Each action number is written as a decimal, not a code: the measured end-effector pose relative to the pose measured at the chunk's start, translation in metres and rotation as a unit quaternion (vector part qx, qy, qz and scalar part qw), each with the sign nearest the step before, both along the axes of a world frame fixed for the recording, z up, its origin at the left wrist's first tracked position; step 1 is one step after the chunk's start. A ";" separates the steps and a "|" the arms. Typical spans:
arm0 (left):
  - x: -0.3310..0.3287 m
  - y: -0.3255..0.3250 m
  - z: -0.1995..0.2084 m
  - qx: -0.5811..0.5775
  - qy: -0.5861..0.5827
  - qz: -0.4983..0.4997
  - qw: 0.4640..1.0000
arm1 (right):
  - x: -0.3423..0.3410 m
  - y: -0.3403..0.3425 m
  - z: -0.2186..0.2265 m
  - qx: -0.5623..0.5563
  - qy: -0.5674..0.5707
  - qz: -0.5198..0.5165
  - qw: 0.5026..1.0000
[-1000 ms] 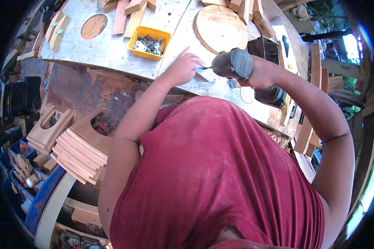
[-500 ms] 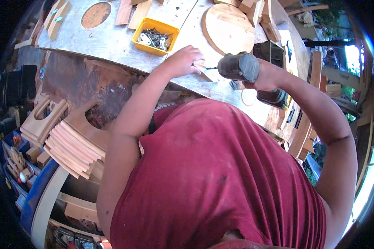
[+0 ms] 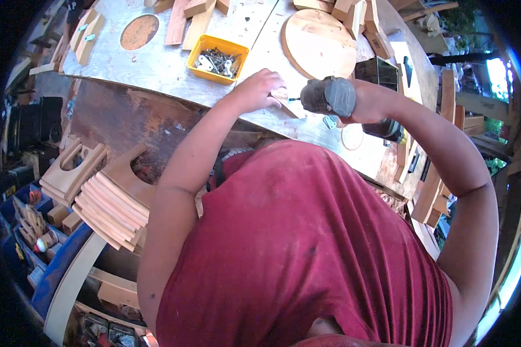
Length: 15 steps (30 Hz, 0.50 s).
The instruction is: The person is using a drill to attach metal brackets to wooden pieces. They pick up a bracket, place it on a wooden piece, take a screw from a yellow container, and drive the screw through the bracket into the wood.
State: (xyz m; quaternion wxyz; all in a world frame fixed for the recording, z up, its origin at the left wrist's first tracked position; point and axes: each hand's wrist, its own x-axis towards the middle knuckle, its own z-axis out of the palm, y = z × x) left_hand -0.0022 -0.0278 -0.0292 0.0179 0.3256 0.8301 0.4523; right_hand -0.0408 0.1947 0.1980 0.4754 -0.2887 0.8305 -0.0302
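Note:
My right hand (image 3: 369, 103) grips a dark cordless drill (image 3: 324, 96) above the workbench, its bit pointing left. The bit's tip meets or nearly meets a small wooden block (image 3: 286, 106) lying on the bench top. My left hand (image 3: 258, 91) is closed on the far end of that block, thumb and fingers on either side of it. Just beyond my left hand stands a yellow plastic bin (image 3: 213, 76) full of screws and white metal brackets. A small metal bracket (image 3: 330, 121) lies on the bench below the drill.
A round wooden board (image 3: 318, 43) lies past the drill, with wood offcuts (image 3: 362, 23) piled behind it. Stacked curved wooden pieces (image 3: 111, 205) stand at the lower left, near blue tool trays (image 3: 61, 272). A round hole (image 3: 139, 32) is at the bench's far left.
The drill has shifted slightly left, its bit closer to the block. My left hand still grips the block. The view has moved a little, so the surroundings appear displaced.

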 end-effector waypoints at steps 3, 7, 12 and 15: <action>0.001 -0.001 0.005 -0.013 0.007 0.004 1.000 | 0.000 -0.002 0.003 0.012 0.027 -0.016 0.999; 0.000 0.000 0.005 -0.029 0.022 0.004 0.999 | -0.003 0.003 -0.004 -0.010 0.037 0.022 0.999; -0.008 0.004 -0.006 -0.069 0.025 -0.016 0.997 | -0.002 0.003 -0.002 -0.007 0.025 0.014 1.000; -0.005 0.004 -0.001 -0.057 0.032 -0.010 0.998 | 0.018 0.021 0.025 -0.131 0.083 -0.003 0.988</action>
